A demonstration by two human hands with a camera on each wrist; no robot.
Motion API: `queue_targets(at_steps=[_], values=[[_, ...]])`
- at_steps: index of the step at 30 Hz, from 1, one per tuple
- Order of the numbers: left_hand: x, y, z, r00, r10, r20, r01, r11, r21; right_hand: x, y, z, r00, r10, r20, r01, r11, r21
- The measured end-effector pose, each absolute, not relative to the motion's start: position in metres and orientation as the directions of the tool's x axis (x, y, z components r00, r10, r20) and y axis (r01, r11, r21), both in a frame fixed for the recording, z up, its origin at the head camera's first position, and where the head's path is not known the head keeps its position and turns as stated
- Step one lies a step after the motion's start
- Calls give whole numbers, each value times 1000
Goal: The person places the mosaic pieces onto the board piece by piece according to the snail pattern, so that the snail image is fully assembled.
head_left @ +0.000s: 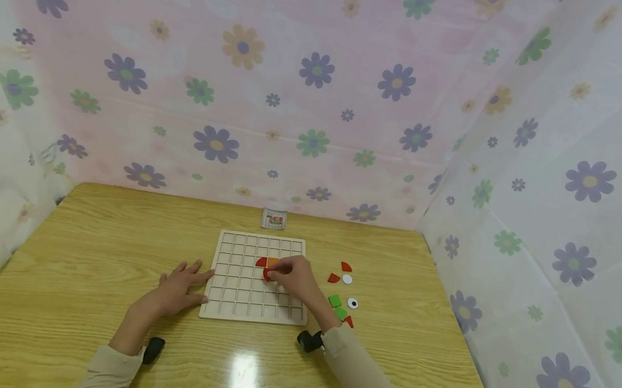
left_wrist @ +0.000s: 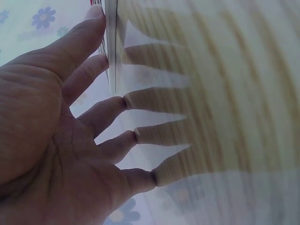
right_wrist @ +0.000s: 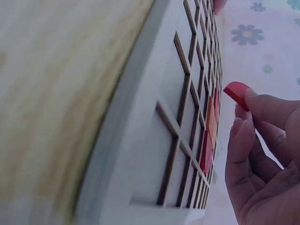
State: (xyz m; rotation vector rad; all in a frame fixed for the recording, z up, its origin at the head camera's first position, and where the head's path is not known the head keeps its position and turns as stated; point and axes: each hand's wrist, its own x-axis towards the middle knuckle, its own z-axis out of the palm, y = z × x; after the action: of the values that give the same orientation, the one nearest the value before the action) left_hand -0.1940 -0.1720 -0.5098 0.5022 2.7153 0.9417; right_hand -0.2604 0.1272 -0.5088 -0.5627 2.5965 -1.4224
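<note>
My right hand point(head_left: 300, 283) is over the pale wooden grid board point(head_left: 229, 289), pinching a red rounded piece point(right_wrist: 237, 93) between thumb and fingers. In the right wrist view, that piece is held just off the board. A red quarter-round piece point(head_left: 261, 262) and an orange square point(head_left: 273, 261) lie in neighbouring cells. Another red piece point(right_wrist: 206, 154) shows in the grid beside the orange one in the right wrist view. Spread out on the table, my left hand point(head_left: 178, 289) touches the board's left edge with its thumb and forefinger.
Right of the board lie loose red quarter-rounds point(head_left: 346, 267), a white disc point(head_left: 347, 279), green squares point(head_left: 335, 300) and an eye disc point(head_left: 352, 303). A small picture card point(head_left: 274, 219) lies behind the board. Flowered sheets point(head_left: 273, 118) enclose the wooden table point(head_left: 109, 227).
</note>
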Motion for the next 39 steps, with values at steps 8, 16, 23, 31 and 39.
queue_targets(at_steps=[8, 16, 23, 31, 39], values=[[-195, -172, -510, -917, 386, -99, 243, 739, 628, -274, 113, -515, -925, -380, 32, -255, 552, -794], [-195, -172, -511, -918, 383, -100, 243, 745, 621, -278, 107, -511, -914, -407, -1, -269, 607, -748], [-195, -173, -513, -917, 388, -92, 249, 737, 628, -282, 104, -513, -915, -402, 13, -285, 624, -728], [-194, -172, -512, -917, 391, -84, 261, 745, 613, -286, 102, -518, -921, -390, 5, -276, 644, -713], [-194, -173, -510, -920, 381, -92, 247, 746, 619, -284, 102, -519, -927, -375, 7, -265, 644, -718]])
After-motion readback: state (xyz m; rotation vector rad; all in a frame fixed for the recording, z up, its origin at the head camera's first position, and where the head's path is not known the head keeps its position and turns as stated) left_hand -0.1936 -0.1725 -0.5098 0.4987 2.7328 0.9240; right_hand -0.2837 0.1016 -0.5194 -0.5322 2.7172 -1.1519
